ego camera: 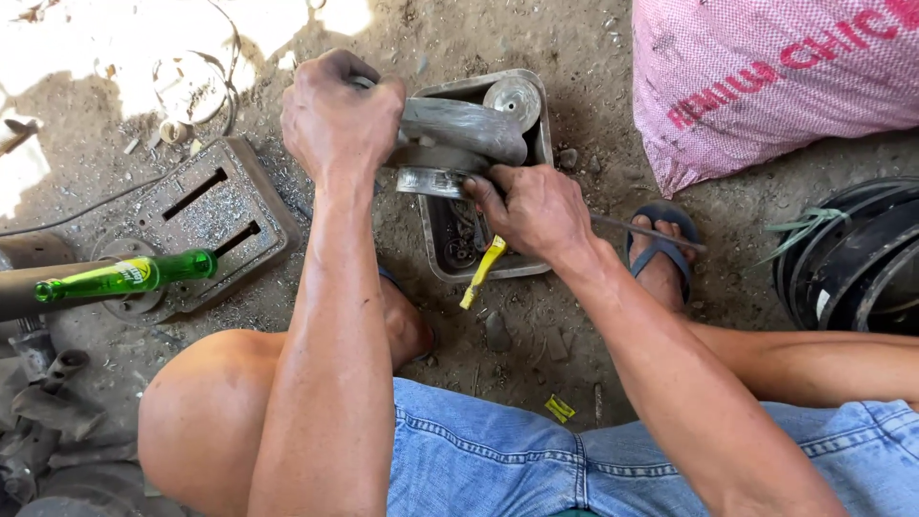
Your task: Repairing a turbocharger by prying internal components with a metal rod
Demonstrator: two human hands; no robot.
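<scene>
Holding the grey metal part [459, 139] over the tray [536, 115], my left hand [335, 120] clenched it. My right hand [531, 211] gripped a yellow-handled tool [481, 273]; fitting looked unfinished.

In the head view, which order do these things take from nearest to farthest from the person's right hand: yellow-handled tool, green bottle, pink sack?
From the right hand:
1. Yellow-handled tool, just below the hand, over the tray's edge.
2. Pink sack, upper right on the ground.
3. Green bottle, far left, lying by the metal base.
</scene>
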